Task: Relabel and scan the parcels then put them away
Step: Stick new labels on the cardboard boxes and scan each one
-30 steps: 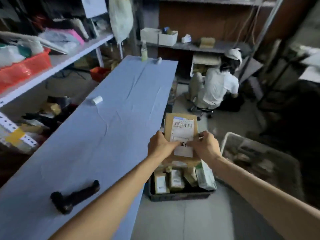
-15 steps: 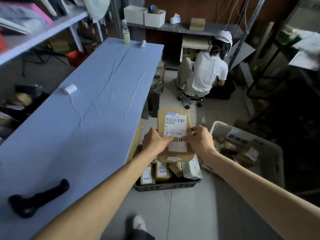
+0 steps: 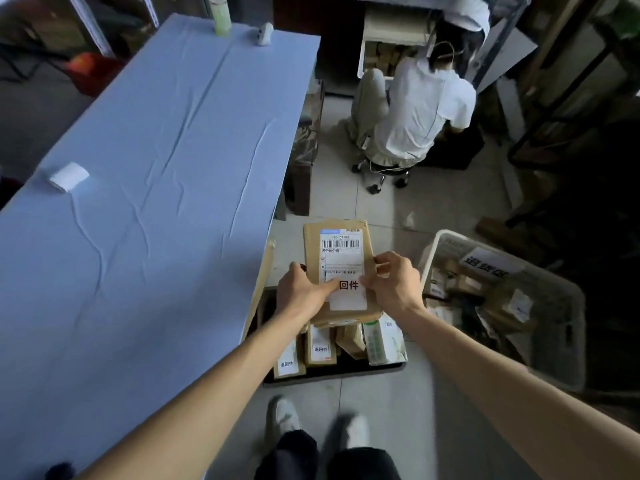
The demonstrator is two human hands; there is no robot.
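I hold a flat brown cardboard parcel (image 3: 337,233) in both hands over the floor, just right of the blue table (image 3: 149,188). It carries a barcode shipping label and, lower down, a white sticker (image 3: 348,291) with black characters. My left hand (image 3: 304,294) grips the parcel's left edge, thumb pressed on the sticker. My right hand (image 3: 393,284) holds the right edge, fingertips on the sticker's other side. Below the parcel sits a black tray (image 3: 332,374) with several labelled parcels standing in it.
A white basket (image 3: 554,341) of parcels stands on the floor to the right. A label roll (image 3: 68,176) lies on the table's left side, a green bottle (image 3: 221,13) at its far end. A person in white (image 3: 419,109) sits ahead on a stool. My feet (image 3: 318,424) show below.
My view has tipped downward, so the black scanner on the table has slid almost out of sight. The parcel stays in both hands, lower over the black tray, thumbs still on the sticker.
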